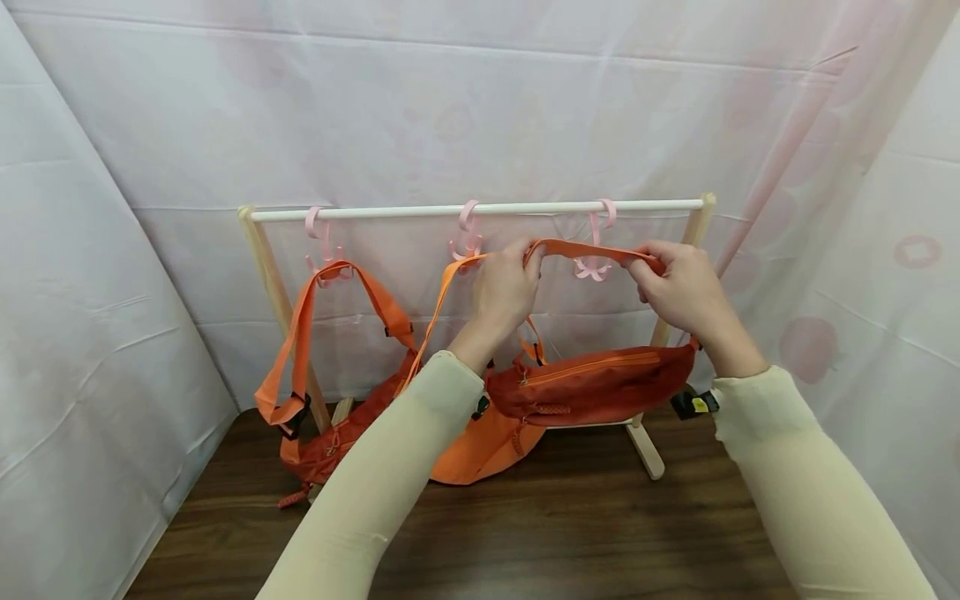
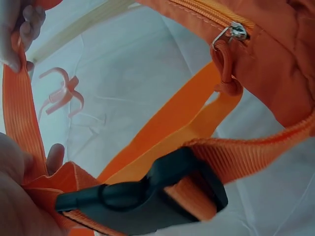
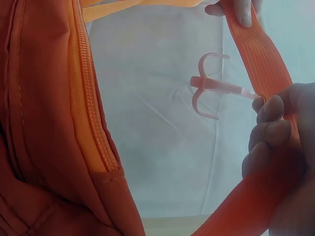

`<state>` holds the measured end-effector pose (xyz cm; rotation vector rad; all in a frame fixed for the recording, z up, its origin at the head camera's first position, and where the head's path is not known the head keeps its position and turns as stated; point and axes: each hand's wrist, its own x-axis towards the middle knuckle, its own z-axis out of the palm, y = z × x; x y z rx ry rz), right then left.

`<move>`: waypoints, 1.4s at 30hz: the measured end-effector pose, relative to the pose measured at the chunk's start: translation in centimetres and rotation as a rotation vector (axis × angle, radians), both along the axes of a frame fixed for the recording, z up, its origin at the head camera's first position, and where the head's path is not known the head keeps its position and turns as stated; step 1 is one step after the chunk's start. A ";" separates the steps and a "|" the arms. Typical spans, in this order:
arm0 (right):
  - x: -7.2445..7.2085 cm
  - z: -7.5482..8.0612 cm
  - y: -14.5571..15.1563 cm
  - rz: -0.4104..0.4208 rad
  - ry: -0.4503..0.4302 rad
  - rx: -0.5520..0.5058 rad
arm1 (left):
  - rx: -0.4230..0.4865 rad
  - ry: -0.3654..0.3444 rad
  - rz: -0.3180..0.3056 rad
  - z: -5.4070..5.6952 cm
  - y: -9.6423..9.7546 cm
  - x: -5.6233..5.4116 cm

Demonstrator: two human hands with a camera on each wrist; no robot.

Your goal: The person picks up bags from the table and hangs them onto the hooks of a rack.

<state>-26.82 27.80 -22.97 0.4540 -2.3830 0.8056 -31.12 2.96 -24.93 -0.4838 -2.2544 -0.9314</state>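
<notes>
Both hands hold up the orange strap (image 1: 581, 248) of a red-orange waist bag (image 1: 600, 383), which hangs below them in front of the rack. My left hand (image 1: 506, 283) pinches the strap on one side; my right hand (image 1: 682, 283) grips it on the other, with a taut length between. Behind that length is a pink claw hook (image 1: 592, 265) on the rack's right side. In the left wrist view a black buckle (image 2: 142, 191) sits on the strap near the left hand. The right wrist view shows the fingers (image 3: 270, 128) curled round the strap beside the pink hook.
A white rail (image 1: 390, 212) on wooden legs carries the pink hooks. A similar waist bag (image 1: 360, 425) hangs from the left hook (image 1: 324, 242). An orange bag (image 1: 480, 454) hangs by its strap at the middle hook (image 1: 468, 237). Below is a dark wooden table (image 1: 570, 533); pale curtains surround it.
</notes>
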 end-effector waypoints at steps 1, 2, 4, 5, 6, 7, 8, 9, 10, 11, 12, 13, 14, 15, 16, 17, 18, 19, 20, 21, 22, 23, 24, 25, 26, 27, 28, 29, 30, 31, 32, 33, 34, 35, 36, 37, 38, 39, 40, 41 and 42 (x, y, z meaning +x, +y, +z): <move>0.0 0.0 -0.1 -0.004 0.000 -0.004 | -0.004 -0.001 0.016 0.1 0.1 0.0; -0.1 0.0 -0.2 -0.007 -0.002 -0.008 | -0.009 -0.002 0.032 0.2 0.3 -0.1; -0.3 0.0 -0.2 -0.013 -0.009 -0.015 | -0.017 -0.012 0.065 0.3 0.6 -0.2; -0.3 0.0 -0.3 -0.019 -0.014 -0.015 | -0.018 -0.020 0.076 0.3 0.7 -0.2; -0.4 -0.1 -0.3 -0.023 -0.021 -0.015 | -0.019 -0.026 0.085 0.4 0.9 -0.3; -0.5 -0.1 -0.3 -0.029 -0.028 -0.016 | -0.020 -0.034 0.092 0.4 1.0 -0.4; -0.6 -0.2 -0.3 -0.032 -0.036 -0.019 | -0.021 -0.043 0.095 0.4 1.1 -0.5; -0.6 -0.2 -0.3 -0.034 -0.041 -0.020 | -0.022 -0.051 0.097 0.3 1.2 -0.6; -0.7 -0.3 -0.3 -0.039 -0.045 -0.019 | -0.022 -0.059 0.096 0.3 1.3 -0.7; -0.7 -0.4 -0.3 -0.040 -0.049 -0.021 | -0.021 -0.065 0.093 0.3 1.3 -0.7; -0.8 -0.4 -0.2 -0.042 -0.052 -0.021 | -0.021 -0.069 0.091 0.2 1.4 -0.8; -0.9 -0.5 -0.2 -0.045 -0.054 -0.019 | -0.021 -0.072 0.090 0.2 1.4 -0.9; -0.9 -0.5 -0.2 -0.046 -0.054 -0.014 | -0.021 -0.077 0.087 0.1 1.4 -0.9; -1.0 -0.6 -0.3 -0.048 -0.055 -0.009 | -0.020 -0.081 0.086 0.1 1.5 -1.0; -1.1 -0.7 -0.3 -0.049 -0.059 -0.007 | -0.020 -0.084 0.084 0.0 1.5 -1.0; -1.1 -0.7 -0.3 -0.049 -0.064 -0.006 | -0.022 -0.085 0.086 -0.1 1.5 -1.1; -1.1 -0.8 -0.3 -0.048 -0.071 -0.005 | -0.024 -0.086 0.087 -0.1 1.5 -1.1; -1.2 -0.9 -0.3 -0.048 -0.076 -0.004 | -0.027 -0.087 0.090 -0.2 1.5 -1.2; -1.2 -0.9 -0.3 -0.048 -0.082 -0.004 | -0.030 -0.089 0.090 -0.3 1.5 -1.2; -1.2 -1.0 -0.3 -0.048 -0.088 -0.006 | -0.035 -0.089 0.094 -0.4 1.5 -1.3; -1.2 -1.0 -0.3 -0.049 -0.093 -0.007 | -0.040 -0.090 0.098 -0.4 1.5 -1.3; -1.2 -1.1 -0.3 -0.049 -0.097 -0.007 | -0.046 -0.093 0.100 -0.5 1.5 -1.4; -1.3 -1.1 -0.3 -0.050 -0.101 -0.007 | -0.051 -0.097 0.102 -0.6 1.5 -1.5; -1.3 -1.2 -0.3 -0.052 -0.103 -0.004 | -0.056 -0.101 0.106 -0.7 1.6 -1.5; -1.4 -1.2 -0.2 -0.053 -0.109 -0.005 | -0.059 -0.111 0.108 -0.8 1.6 -1.5; -1.4 -1.3 -0.2 -0.053 -0.117 -0.005 | -0.062 -0.121 0.110 -0.8 1.6 -1.6; -1.5 -1.4 -0.1 -0.054 -0.124 -0.006 | -0.062 -0.131 0.108 -0.9 1.6 -1.6; -1.6 -1.4 -0.1 -0.054 -0.131 -0.005 | -0.062 -0.144 0.107 -1.0 1.7 -1.6; -1.6 -1.5 0.0 -0.055 -0.140 -0.005 | -0.062 -0.156 0.105 -1.1 1.7 -1.6; -1.7 -1.6 0.1 -0.056 -0.150 -0.005 | -0.062 -0.166 0.104 -1.1 1.7 -1.6; -1.8 -1.7 0.1 -0.056 -0.159 -0.006 | -0.060 -0.177 0.100 -1.2 1.7 -1.6; -1.8 -1.8 0.2 -0.056 -0.165 -0.006 | -0.063 -0.183 0.097 -1.3 1.7 -1.5; -1.8 -1.8 0.2 -0.057 -0.170 -0.005 | -0.063 -0.190 0.095 -1.4 1.7 -1.5; -1.9 -1.9 0.3 -0.057 -0.176 -0.004 | -0.064 -0.194 0.093 -1.5 1.7 -1.5; -1.9 -1.9 0.3 -0.057 -0.181 -0.005 | -0.062 -0.198 0.091 -1.6 1.7 -1.5; -2.0 -2.0 0.4 -0.057 -0.184 -0.006 | -0.060 -0.201 0.089 -1.6 1.7 -1.4; -2.0 -2.0 0.4 -0.056 -0.185 -0.006 | -0.056 -0.205 0.084 -1.7 1.7 -1.4; -2.1 -2.1 0.5 -0.054 -0.187 -0.004 | -0.053 -0.207 0.082 -1.8 1.7 -1.3; -2.1 -2.1 0.6 -0.051 -0.190 -0.004 | -0.049 -0.207 0.074 -1.9 1.6 -1.3; -2.2 -2.2 0.6 -0.047 -0.198 -0.008 | -0.046 -0.207 0.064 -2.0 1.6 -1.2; -2.2 -2.2 0.7 -0.042 -0.207 -0.012 | -0.044 -0.207 0.054 -2.1 1.6 -1.2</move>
